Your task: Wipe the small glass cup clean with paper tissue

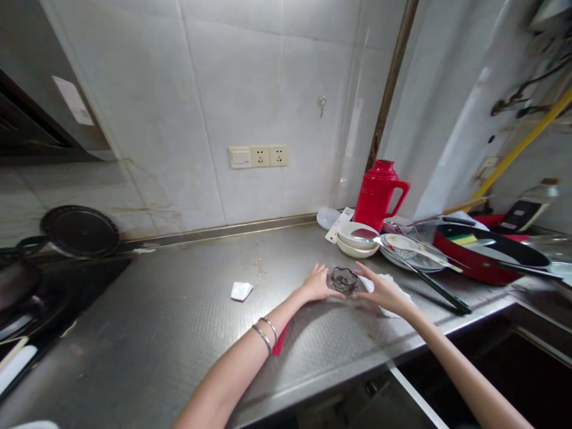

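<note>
Between my two hands is a small smoky-glass ashtray with a wavy rim, at the counter's right-hand middle. My left hand is curved round its left side, thumb along the front. From the other side, my right hand meets it with thumb and fingertips. Whether the glass rests on the steel or is slightly raised, I cannot tell. White paper lies behind and under my right hand. A red flat item shows partly beneath my left forearm.
A folded white tissue lies on the steel counter. Stacked bowls, plates, a red thermos, a long-handled ladle and a red pan crowd the right. The stove is left; a sink lies front right.
</note>
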Tool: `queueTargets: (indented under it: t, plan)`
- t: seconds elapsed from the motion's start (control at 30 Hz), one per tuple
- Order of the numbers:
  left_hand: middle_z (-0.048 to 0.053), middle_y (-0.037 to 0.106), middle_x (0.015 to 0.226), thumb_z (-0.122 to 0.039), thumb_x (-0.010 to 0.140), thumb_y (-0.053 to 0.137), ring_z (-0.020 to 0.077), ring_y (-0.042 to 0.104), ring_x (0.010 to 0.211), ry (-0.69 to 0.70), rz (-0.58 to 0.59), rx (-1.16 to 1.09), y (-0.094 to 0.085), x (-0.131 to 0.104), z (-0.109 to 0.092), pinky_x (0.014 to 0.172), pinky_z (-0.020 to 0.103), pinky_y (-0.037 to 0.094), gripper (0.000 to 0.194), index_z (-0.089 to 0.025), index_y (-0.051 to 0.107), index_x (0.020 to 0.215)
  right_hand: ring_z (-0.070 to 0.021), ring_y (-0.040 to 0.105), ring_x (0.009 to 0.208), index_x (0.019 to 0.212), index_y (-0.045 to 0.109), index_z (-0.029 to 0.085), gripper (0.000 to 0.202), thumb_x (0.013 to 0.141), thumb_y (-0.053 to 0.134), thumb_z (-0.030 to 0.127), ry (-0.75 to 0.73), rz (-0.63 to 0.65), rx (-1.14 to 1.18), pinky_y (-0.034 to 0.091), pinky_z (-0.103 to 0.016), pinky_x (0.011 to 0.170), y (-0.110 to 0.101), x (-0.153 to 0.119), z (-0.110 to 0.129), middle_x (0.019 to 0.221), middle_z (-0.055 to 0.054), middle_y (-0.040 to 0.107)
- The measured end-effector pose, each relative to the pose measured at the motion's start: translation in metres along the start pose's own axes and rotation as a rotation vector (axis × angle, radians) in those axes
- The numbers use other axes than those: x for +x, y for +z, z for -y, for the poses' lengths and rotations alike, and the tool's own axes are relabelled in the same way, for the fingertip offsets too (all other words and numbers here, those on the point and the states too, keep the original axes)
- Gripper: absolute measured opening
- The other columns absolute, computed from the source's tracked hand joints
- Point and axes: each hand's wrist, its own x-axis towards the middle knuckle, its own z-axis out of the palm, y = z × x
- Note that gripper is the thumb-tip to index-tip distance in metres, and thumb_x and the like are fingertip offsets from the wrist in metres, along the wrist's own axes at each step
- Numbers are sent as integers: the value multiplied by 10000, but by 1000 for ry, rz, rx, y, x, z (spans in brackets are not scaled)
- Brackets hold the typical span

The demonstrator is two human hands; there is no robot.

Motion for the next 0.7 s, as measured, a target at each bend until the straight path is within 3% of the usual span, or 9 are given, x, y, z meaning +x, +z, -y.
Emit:
queueTargets:
  t: [0.3,0.7]
  plan:
    - [117,638,1140,-551,511,804,307,521,1166,91,-51,-69,9,15,3,1119,454,231,766,-157,609,1138,-266,583,1146,1450,241,232,882,697,686,348,26,58,67,415,-400,991,1,9,-1,1256,-100,611]
    - [108,662,1098,-459,526,831,327,466,1239,67,-101,-222,12,13,7,1092,432,291,656,-147,650,1073,-263,529,1217,1430,309,224,863,668,706,317,68,27,240,406,-397,1023,4,11,2,1245,-109,616]
